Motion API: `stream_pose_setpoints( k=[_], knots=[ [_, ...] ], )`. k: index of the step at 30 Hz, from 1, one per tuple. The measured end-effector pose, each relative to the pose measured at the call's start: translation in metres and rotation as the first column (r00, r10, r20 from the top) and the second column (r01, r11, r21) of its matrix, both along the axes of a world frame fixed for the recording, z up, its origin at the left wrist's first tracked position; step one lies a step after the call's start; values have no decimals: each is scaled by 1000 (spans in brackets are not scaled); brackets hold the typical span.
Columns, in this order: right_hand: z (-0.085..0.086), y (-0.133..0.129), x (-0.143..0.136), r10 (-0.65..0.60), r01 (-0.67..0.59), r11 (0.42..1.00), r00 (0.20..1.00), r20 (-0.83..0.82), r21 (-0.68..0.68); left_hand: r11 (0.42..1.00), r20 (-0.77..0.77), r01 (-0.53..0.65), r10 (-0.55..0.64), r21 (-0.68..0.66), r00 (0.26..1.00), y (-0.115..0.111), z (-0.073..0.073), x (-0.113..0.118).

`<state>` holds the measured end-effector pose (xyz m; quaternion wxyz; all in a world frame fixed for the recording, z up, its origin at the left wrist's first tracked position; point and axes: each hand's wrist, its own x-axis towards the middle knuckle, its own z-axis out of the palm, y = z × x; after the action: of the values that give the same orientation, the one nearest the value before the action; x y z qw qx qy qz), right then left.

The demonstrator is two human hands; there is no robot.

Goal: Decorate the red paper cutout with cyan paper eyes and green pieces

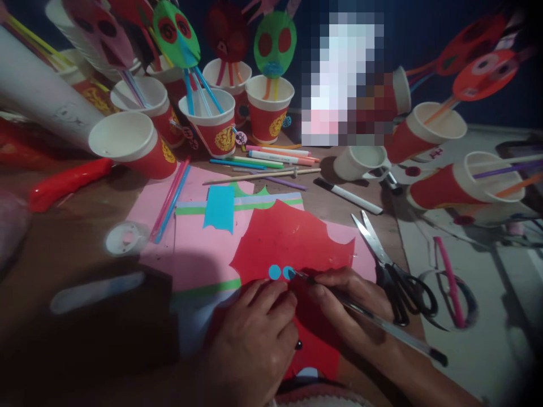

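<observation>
A sheet of red paper (292, 232) with scalloped cut edges lies in front of me. Two small blue paper circles rest on it, the left circle (274, 272) and the right circle (288, 273). My right hand (356, 299) grips a clear-barrelled pen (394, 326), whose tip meets the right circle. Just below the circles, my left hand (263, 330) lies on the red paper with its fingers laid out, covering part of it. To the right of my right hand are scissors (392, 271) with black handles, their blades apart.
Pink paper (199, 254) and a blue paper piece (219, 206) lie beyond my hands. Markers (275, 158) and red paper cups (207, 127) holding straws with paper faces stand behind. A white mug (362, 164) is at back right, a red-handled tool (70, 183) at left.
</observation>
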<state>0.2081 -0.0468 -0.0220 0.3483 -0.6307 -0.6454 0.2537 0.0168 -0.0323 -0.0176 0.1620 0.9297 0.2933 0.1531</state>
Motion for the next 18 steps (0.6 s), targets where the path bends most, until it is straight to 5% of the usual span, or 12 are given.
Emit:
stream_pose_setpoints(
  k=[6, 18],
  knots=[
    [-1, 3, -1, 87, -87, 996, 996, 1, 9, 1000, -1, -12, 12, 4, 1000, 0, -2, 0],
    [-7, 1, -4, 66, -65, 998, 998, -26, 24, 1000, -19, -12, 12, -11, 1000, 0, 1, 1]
  ],
)
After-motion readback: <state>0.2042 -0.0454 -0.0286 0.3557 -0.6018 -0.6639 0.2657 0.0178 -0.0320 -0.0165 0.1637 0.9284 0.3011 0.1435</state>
